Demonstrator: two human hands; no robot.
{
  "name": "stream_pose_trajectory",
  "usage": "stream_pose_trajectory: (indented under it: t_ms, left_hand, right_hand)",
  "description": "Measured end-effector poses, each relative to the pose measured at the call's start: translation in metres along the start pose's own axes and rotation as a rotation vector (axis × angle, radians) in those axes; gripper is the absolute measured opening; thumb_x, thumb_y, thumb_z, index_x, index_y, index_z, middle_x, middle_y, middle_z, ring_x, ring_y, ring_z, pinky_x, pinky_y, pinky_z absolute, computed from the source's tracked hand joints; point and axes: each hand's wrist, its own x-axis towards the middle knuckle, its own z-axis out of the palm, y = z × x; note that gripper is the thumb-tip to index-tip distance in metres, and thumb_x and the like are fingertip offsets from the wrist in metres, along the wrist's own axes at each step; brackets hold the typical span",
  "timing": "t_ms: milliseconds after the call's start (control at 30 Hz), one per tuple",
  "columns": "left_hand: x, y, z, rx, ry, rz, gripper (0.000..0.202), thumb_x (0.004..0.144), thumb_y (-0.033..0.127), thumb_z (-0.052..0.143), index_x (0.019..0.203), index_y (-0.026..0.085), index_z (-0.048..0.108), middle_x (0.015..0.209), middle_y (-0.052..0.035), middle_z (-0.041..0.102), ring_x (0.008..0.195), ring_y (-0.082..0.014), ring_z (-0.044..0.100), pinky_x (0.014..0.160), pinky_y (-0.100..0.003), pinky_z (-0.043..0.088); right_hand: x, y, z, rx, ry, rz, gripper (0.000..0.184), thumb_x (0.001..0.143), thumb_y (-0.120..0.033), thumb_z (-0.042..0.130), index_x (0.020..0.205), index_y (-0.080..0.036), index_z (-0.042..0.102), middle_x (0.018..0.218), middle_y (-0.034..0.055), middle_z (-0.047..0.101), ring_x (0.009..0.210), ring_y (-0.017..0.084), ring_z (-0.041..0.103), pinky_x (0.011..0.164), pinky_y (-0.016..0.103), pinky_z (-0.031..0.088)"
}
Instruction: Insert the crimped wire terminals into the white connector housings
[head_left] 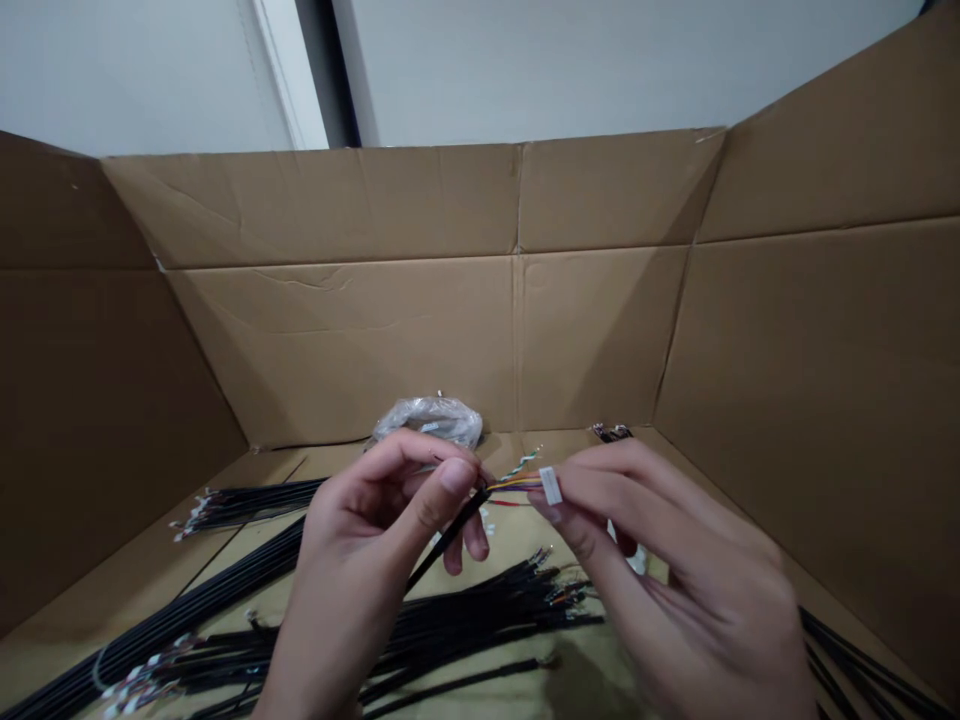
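Observation:
Between the thumb and fingers of my left hand [390, 510] is the end of a black cable [448, 525], near where its coloured wires [517, 482] come out of the sheath. Yellow, orange and purple wires run right into a small white connector [550, 486]. My right hand [675, 560] pinches that connector between thumb and index finger. A green-and-white twisted pair [521, 463] sticks up loose beside them, and a red wire [508, 503] lies just below. Part of the connector is covered by my right fingers.
Bundles of black cables lie below my hands [480, 610], at the left [262, 498] and at the lower right [862, 650]. A clear plastic bag [431, 415] sits against the back wall of the cardboard box [337, 330], whose tall sides surround the work area. Dark wires [611, 432] lie at the back right.

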Motion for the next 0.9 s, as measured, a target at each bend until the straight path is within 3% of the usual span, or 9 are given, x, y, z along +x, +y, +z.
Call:
stream_pose_trajectory:
  t_ms: [200,367,500,600,667,767,833,900]
  left_hand:
    - [0.0,-0.004,-0.001,-0.034,0.045,-0.049,0.017,0.094,0.029,0.076,0.078,0.022,0.074,0.055,0.005,0.067,0.048,-0.0046,0.062,0.051,-0.007,0.05]
    - [0.001,-0.004,-0.002,-0.036,0.012,-0.043,0.015,0.095,0.028,0.074,0.083,0.021,0.075,0.059,0.0042,0.067,0.049,-0.0055,0.063,0.05,-0.009,0.053]
    - [0.0,0.0,0.0,-0.006,0.041,0.011,0.003,0.096,0.026,0.072,0.094,0.025,0.075,0.087,0.0022,0.075,0.053,-0.0056,0.066,0.049,-0.011,0.055]
    - [-0.005,0.002,0.005,0.05,0.106,0.153,0.021,0.095,0.019,0.071,0.109,0.035,0.072,0.107,0.003,0.074,0.058,-0.0074,0.069,0.048,-0.015,0.057]
    - [-0.01,0.002,0.009,0.139,0.163,0.24,0.024,0.096,0.015,0.067,0.105,0.037,0.074,0.121,0.003,0.069,0.061,-0.0067,0.068,0.05,-0.017,0.058]
    - [-0.016,-0.001,0.012,0.234,0.251,0.38,0.034,0.095,0.008,0.063,0.1,0.04,0.072,0.124,0.0042,0.066,0.094,-0.016,0.074,0.054,-0.02,0.06]
    - [-0.019,-0.003,0.013,0.286,0.284,0.46,0.031,0.094,0.008,0.064,0.095,0.039,0.071,0.109,0.0025,0.07,0.129,-0.0241,0.064,0.07,-0.025,0.064]
    - [-0.021,-0.005,0.011,0.335,0.289,0.414,0.023,0.094,0.014,0.067,0.089,0.036,0.071,0.1,0.0003,0.072,0.137,-0.0272,0.058,0.085,-0.03,0.065]
  right_hand:
    - [-0.002,0.0,-0.002,-0.077,-0.008,-0.062,0.023,0.092,-0.002,0.064,0.085,-0.02,0.075,0.082,-0.0033,0.076,0.068,0.008,0.067,0.064,0.019,0.052]
    - [-0.003,0.002,-0.002,-0.109,0.02,-0.084,0.022,0.092,-0.001,0.063,0.088,-0.02,0.074,0.081,-0.0032,0.078,0.07,0.009,0.071,0.069,0.022,0.054]
    - [-0.003,0.002,0.001,-0.079,0.045,-0.07,0.021,0.091,-0.002,0.065,0.085,-0.02,0.072,0.08,-0.0023,0.077,0.068,0.01,0.07,0.067,0.023,0.054]
    - [-0.003,0.001,0.003,-0.042,0.083,-0.047,0.02,0.091,-0.003,0.068,0.085,-0.022,0.073,0.079,-0.003,0.076,0.068,0.011,0.069,0.067,0.023,0.056]
    - [-0.003,0.001,0.005,-0.02,0.123,-0.022,0.021,0.089,-0.003,0.069,0.083,-0.023,0.073,0.079,-0.0041,0.074,0.068,0.01,0.069,0.068,0.02,0.057]
    - [-0.002,0.002,0.007,0.004,0.15,0.016,0.021,0.089,-0.004,0.07,0.081,-0.022,0.072,0.078,-0.0046,0.073,0.069,0.009,0.068,0.07,0.016,0.058]
    - [-0.002,0.002,0.007,0.024,0.158,0.048,0.019,0.09,-0.005,0.07,0.081,-0.023,0.073,0.078,-0.0042,0.072,0.067,0.009,0.067,0.07,0.016,0.06]
    - [-0.002,0.002,0.007,0.041,0.163,0.069,0.018,0.09,-0.007,0.071,0.083,-0.023,0.074,0.079,-0.004,0.072,0.066,0.009,0.066,0.069,0.017,0.061]
